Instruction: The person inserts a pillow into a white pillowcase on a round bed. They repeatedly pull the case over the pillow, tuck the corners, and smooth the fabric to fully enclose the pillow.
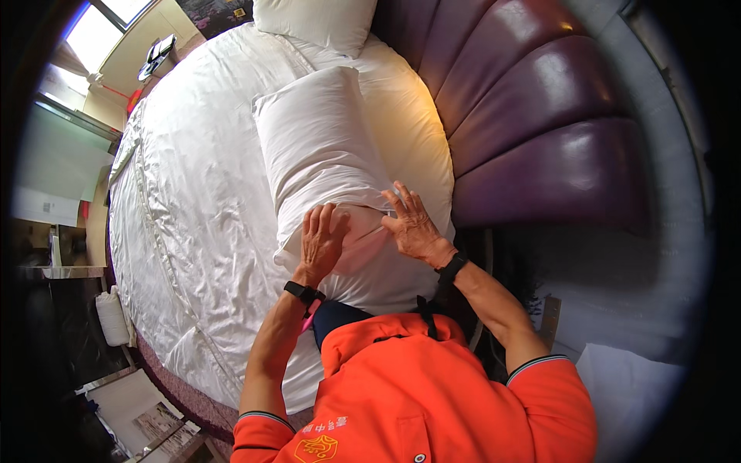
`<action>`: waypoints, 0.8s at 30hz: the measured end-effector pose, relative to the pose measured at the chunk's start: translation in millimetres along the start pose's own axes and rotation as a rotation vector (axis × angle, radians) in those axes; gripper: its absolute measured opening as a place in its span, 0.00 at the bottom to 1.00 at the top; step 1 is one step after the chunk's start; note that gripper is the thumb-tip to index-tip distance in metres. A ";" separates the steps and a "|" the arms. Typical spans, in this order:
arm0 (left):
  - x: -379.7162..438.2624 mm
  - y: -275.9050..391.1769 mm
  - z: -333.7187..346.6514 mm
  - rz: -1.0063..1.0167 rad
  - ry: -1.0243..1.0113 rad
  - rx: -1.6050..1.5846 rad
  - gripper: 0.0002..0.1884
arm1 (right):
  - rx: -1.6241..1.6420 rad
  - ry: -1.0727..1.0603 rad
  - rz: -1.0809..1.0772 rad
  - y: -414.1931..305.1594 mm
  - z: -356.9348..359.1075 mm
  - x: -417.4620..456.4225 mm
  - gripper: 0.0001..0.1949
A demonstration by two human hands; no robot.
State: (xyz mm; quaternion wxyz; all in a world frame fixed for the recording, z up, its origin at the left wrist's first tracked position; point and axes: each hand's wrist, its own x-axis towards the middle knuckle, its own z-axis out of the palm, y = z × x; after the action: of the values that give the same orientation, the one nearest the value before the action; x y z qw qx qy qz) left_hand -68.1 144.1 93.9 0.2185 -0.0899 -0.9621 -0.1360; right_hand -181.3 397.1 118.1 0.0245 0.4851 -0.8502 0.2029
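Observation:
A white pillow (324, 139) lies lengthwise on a round bed with a white sheet (191, 191). The near end of its pillowcase gapes, and a pinkish inner surface (362, 231) shows there. My left hand (322, 240) rests palm down on the left side of this near end, its thumb towards the opening. Whether its fingers pinch the cloth is hidden. On the opposite side, my right hand (414, 226) is at the edge of the opening, fingers spread and thumb towards the cloth.
A second white pillow (315, 23) lies at the far end of the bed. A padded purple headboard (538, 104) curves along the right. To the left stand a rolled white bundle (113, 318) and a low table (133, 405) with printed papers. White cloth (625, 382) is at lower right.

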 end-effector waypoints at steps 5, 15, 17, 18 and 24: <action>8.5 0.3 10.3 0.025 -0.171 0.087 0.20 | 0.008 0.039 -0.007 0.7 6.4 -3.1 0.05; 15.8 33.2 39.1 -0.041 -0.287 0.075 0.16 | 0.003 0.015 0.084 5.2 13.3 -9.8 0.03; 2.7 34.9 18.5 -0.083 0.047 -0.002 0.14 | 0.040 0.034 0.110 7.0 14.2 -11.0 0.03; -13.6 30.9 13.2 -0.141 0.044 -0.001 0.16 | 0.059 0.030 0.112 4.6 13.1 -9.2 0.03; -45.7 13.7 18.3 -0.242 -0.136 0.049 0.21 | 0.056 0.012 0.047 0.2 22.6 -5.7 0.03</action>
State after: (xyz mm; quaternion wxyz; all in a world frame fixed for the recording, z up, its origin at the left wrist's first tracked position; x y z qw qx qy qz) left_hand -31.6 157.4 60.7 0.1370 0.0232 -0.9815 -0.1316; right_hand -175.0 393.4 95.9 0.0112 0.4641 -0.8554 0.2299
